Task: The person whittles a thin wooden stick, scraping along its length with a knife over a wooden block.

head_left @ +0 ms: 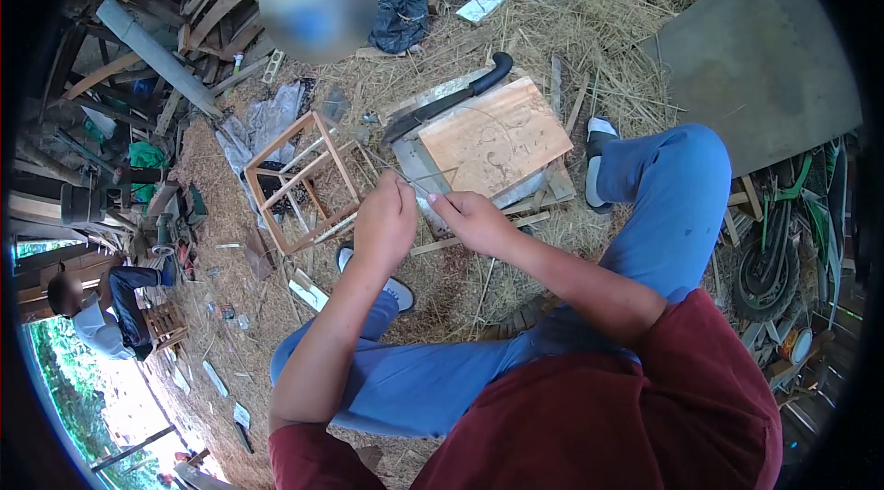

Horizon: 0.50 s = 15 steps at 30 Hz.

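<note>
Both hands are raised over the littered ground, close together. My left hand (389, 216) is closed in a pinch, and my right hand (471, 219) is closed too, its thumb pointing left. A thin, light strip (431, 177), like split cane or bamboo, runs between them; its exact ends are hard to make out. Just beyond the hands lies a flat wooden board (497, 138) on other boards. Along its far edge rests a machete (447, 107) with a black handle. To the left, a small open wooden frame (320, 168) stands on the ground.
Shavings and straw cover the floor. Scrap timber (158, 57) and black plastic bags (400, 20) lie farther off. A large flat sheet (760, 52) and a motorbike wheel (767, 274) are at right. Another person (97, 320) sits at left; a blurred patch hides something ahead.
</note>
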Each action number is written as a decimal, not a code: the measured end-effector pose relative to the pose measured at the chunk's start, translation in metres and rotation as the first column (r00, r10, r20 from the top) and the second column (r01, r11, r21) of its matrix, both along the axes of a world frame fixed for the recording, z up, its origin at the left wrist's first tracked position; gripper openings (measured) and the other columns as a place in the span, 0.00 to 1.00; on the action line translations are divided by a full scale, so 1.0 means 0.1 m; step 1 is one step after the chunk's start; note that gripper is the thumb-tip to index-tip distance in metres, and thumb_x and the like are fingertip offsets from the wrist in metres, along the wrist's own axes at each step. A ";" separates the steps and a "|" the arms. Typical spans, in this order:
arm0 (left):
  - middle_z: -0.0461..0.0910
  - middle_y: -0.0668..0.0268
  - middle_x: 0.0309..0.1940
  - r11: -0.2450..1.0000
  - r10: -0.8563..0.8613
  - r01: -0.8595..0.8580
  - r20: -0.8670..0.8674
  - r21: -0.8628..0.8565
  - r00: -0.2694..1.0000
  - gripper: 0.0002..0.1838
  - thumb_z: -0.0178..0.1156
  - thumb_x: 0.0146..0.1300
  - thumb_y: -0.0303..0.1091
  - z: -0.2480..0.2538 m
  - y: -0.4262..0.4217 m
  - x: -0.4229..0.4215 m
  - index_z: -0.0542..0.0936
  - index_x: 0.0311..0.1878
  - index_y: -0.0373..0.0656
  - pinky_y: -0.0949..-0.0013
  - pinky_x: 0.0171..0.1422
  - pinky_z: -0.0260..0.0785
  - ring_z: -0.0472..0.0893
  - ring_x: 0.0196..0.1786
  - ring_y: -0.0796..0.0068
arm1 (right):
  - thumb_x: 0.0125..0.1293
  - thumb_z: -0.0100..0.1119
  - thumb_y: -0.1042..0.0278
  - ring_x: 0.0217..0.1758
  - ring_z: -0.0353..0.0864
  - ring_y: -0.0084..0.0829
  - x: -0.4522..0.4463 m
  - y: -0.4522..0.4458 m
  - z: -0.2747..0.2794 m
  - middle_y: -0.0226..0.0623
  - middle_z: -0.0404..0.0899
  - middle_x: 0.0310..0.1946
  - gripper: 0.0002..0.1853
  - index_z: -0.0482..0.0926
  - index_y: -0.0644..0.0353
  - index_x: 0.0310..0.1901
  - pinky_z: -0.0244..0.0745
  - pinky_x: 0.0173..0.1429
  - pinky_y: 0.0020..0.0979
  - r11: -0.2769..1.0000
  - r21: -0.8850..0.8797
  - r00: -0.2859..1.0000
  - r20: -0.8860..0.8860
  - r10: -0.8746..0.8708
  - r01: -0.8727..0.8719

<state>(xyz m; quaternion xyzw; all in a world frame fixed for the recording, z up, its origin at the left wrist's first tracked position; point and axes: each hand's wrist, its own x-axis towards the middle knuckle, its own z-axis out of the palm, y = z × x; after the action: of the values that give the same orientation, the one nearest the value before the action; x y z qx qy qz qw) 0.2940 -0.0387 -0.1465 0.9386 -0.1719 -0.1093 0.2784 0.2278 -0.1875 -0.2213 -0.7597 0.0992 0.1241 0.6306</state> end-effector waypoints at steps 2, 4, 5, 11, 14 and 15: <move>0.81 0.38 0.31 0.999 -0.040 0.040 0.061 0.000 0.997 0.14 0.46 0.76 0.37 -0.03 -0.02 -0.03 0.72 0.43 0.34 0.39 0.46 0.71 0.81 0.38 0.34 | 0.78 0.50 0.43 0.23 0.76 0.40 -0.05 0.01 -0.03 0.45 0.77 0.19 0.31 0.80 0.67 0.28 0.72 0.36 0.42 0.999 0.033 1.000 0.006 -0.020 0.020; 0.81 0.38 0.31 0.999 -0.040 0.039 0.062 0.022 0.997 0.14 0.46 0.76 0.37 -0.02 -0.05 -0.05 0.72 0.42 0.34 0.39 0.45 0.71 0.81 0.38 0.35 | 0.79 0.49 0.45 0.23 0.76 0.38 -0.04 -0.01 0.01 0.43 0.78 0.19 0.30 0.80 0.66 0.29 0.72 0.35 0.40 0.995 0.096 1.000 0.012 -0.010 0.008; 0.81 0.38 0.31 0.999 -0.035 0.032 0.077 0.042 0.996 0.14 0.46 0.76 0.37 -0.02 -0.07 -0.04 0.73 0.42 0.34 0.39 0.45 0.71 0.82 0.38 0.35 | 0.79 0.49 0.46 0.23 0.77 0.37 -0.02 -0.03 -0.04 0.41 0.79 0.20 0.30 0.81 0.66 0.29 0.73 0.35 0.40 0.996 0.086 1.000 0.015 0.016 -0.017; 0.81 0.39 0.31 0.999 -0.004 0.001 0.056 0.038 0.998 0.14 0.46 0.76 0.36 -0.04 -0.09 -0.08 0.73 0.42 0.34 0.40 0.44 0.72 0.82 0.37 0.35 | 0.79 0.49 0.47 0.25 0.80 0.43 -0.02 -0.08 0.03 0.45 0.80 0.21 0.29 0.82 0.66 0.30 0.74 0.36 0.43 0.999 -0.003 0.998 0.039 0.039 -0.039; 0.81 0.39 0.30 1.000 0.024 -0.025 0.078 0.003 0.997 0.13 0.46 0.75 0.35 -0.07 -0.11 -0.09 0.73 0.43 0.34 0.40 0.43 0.71 0.81 0.36 0.35 | 0.78 0.50 0.46 0.26 0.80 0.50 -0.04 -0.06 -0.06 0.51 0.79 0.21 0.29 0.82 0.66 0.30 0.74 0.36 0.45 0.995 -0.100 0.999 0.052 0.013 -0.008; 0.81 0.39 0.30 1.000 0.021 -0.022 0.078 0.008 0.997 0.13 0.46 0.75 0.35 -0.07 -0.11 -0.10 0.73 0.43 0.34 0.40 0.43 0.71 0.81 0.36 0.35 | 0.78 0.50 0.46 0.26 0.80 0.50 -0.05 -0.06 -0.09 0.51 0.79 0.21 0.29 0.82 0.66 0.30 0.74 0.36 0.45 0.995 -0.095 0.999 0.052 0.010 -0.005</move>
<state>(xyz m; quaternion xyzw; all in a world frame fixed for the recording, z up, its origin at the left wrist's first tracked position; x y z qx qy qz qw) 0.2839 -0.0499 -0.1534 0.9451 -0.1720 -0.0705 0.2686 0.2229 -0.1931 -0.2299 -0.7922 0.0855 0.1018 0.5957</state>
